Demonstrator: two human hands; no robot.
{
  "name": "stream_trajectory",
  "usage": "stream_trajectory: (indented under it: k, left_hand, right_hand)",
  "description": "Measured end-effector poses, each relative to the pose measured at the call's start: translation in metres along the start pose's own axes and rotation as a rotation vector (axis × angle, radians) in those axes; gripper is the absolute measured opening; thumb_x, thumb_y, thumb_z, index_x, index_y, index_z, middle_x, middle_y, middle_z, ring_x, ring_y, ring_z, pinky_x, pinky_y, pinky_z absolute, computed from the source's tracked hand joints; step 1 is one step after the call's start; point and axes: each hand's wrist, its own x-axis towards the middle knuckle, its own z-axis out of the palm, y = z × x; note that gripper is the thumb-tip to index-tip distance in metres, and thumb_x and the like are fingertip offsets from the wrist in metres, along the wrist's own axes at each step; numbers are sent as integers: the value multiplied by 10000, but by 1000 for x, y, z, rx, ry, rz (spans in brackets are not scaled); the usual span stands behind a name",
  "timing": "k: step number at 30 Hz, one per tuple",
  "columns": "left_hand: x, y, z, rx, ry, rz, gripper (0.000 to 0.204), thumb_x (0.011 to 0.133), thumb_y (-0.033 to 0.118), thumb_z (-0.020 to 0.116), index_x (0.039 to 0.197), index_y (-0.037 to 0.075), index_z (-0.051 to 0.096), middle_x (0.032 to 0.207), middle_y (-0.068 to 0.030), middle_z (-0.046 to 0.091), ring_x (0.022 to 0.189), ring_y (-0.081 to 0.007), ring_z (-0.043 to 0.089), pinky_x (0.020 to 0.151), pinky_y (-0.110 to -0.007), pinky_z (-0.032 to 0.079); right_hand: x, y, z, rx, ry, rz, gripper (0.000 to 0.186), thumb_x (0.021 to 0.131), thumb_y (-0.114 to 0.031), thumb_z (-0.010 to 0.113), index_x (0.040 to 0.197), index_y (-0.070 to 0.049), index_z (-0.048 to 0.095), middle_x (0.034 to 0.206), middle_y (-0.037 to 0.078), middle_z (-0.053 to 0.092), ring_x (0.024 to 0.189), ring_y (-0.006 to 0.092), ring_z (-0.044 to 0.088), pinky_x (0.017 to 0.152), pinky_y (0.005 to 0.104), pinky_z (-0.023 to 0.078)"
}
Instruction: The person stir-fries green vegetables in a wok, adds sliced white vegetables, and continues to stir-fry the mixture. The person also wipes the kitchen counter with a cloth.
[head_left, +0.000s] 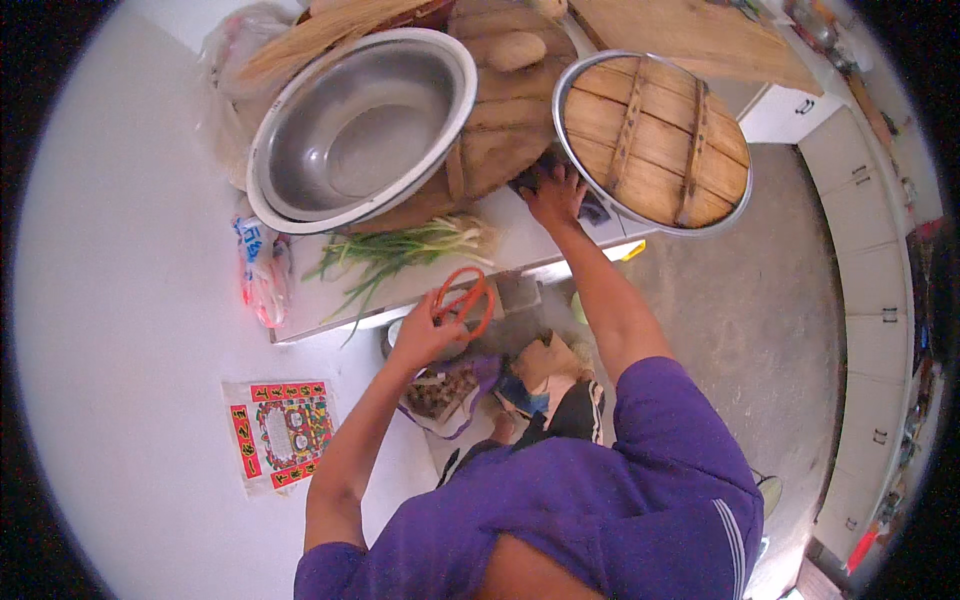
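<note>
My left hand (430,325) is closed around a pair of scissors with large orange loop handles (487,318), held at the counter's front edge. The blades cannot be made out. Just beyond them lies a bunch of green onions (405,248), white ends to the right. My right hand (555,195) reaches far onto the counter, fingers spread over something dark (594,208) between a round wooden board (500,150) and a basin with a slatted wooden lid (655,140). What the dark thing is does not show clearly.
A wide metal basin (370,140) stands at the far left of the counter, beside a plastic bag with red and blue print (263,270). Below the front edge sit a purple-rimmed bag (450,395) and cardboard (548,365). White cabinets (865,300) line the right side.
</note>
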Motion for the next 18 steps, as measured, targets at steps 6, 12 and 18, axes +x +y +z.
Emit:
stream_trajectory:
  k: [6,12,18]
  left_hand:
    - [61,25,25,81,0,60,671,600,290,633,1183,11,452,901,-157,602,824,-283,590,742,-346,455]
    - [123,69,70,379,59,-20,598,614,271,623,1104,-43,484,1000,-227,591,945,-351,575,817,-399,451]
    - [162,124,108,614,50,18,564,621,251,654,1083,-31,497,968,-223,604,908,-348,595,788,-410,475]
  right_hand:
    - [-31,28,-23,-39,-76,-269,418,684,-289,649,1090,-218,579,1256,103,423,1141,331,385,942,510,311]
    - [-77,68,-51,36,-51,-219,397,676,-140,633,1067,-195,590,1265,105,428,1110,338,416,942,482,332]
    - [-120,165,-99,153,-100,-87,372,642,-76,636,1011,-117,613,1179,147,493,1048,336,482,880,402,409]
